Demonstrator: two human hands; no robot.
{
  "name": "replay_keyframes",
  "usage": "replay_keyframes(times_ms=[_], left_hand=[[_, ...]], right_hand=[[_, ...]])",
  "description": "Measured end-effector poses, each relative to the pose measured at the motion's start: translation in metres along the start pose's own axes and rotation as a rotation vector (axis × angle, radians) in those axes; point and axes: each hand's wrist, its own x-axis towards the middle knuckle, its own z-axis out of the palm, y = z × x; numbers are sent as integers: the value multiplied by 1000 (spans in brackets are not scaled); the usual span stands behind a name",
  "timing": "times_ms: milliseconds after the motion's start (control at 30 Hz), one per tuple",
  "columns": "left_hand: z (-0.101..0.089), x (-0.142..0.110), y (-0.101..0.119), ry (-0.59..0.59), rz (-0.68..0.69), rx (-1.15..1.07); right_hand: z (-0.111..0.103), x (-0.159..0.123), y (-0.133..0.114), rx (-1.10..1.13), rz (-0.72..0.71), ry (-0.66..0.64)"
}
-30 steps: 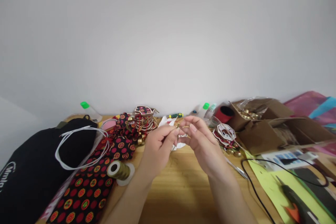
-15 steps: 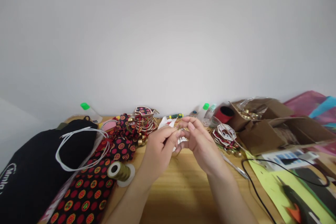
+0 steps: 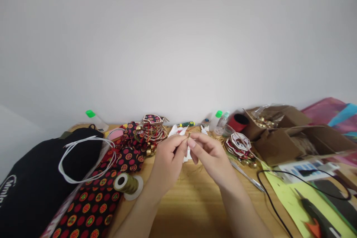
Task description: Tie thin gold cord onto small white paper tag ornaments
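My left hand (image 3: 170,154) and my right hand (image 3: 210,156) meet above the middle of the wooden table. Both are closed in a pinch, thumbs and forefingers together, around a thin olive-brown cord (image 3: 189,134). Only a bit of the cord shows at the fingertips; the rest is mostly hidden by the fingers. Behind the hands lies a crumpled white piece (image 3: 175,130), partly covered by them. A spool of olive cord (image 3: 129,185) rests on its side, left of my left forearm.
Patterned cloth (image 3: 93,204) and a black bag (image 3: 52,171) with a white cable (image 3: 67,176) occupy the left. Stacked ornaments with bells (image 3: 153,126) stand behind. Tweezers (image 3: 248,176), cardboard boxes (image 3: 301,145) and a glue gun (image 3: 314,210) with its black cable lie on the right.
My right hand's fingers have closed in from a loose, spread curl to a pinch against my left fingertips. My left hand has barely moved.
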Motion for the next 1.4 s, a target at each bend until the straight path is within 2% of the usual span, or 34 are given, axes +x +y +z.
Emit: replay_keyframes(times_ms=[267, 467, 633, 833, 1167, 1400], left_hand=[[3, 0, -1, -21, 17, 57], [7, 0, -3, -13, 32, 114], [9, 1, -2, -47, 26, 97], [9, 1, 0, -70, -55, 6], [8, 1, 2, -61, -96, -97], [8, 1, 3, -71, -111, -124]], right_hand=[[-1, 4, 4, 80, -117, 169], [-2, 6, 1, 89, -135, 212], [-5, 7, 0, 124, -80, 180], [-7, 6, -2, 157, -54, 106], [-6, 7, -1, 230, -50, 162], [-7, 7, 0, 199, -17, 181]])
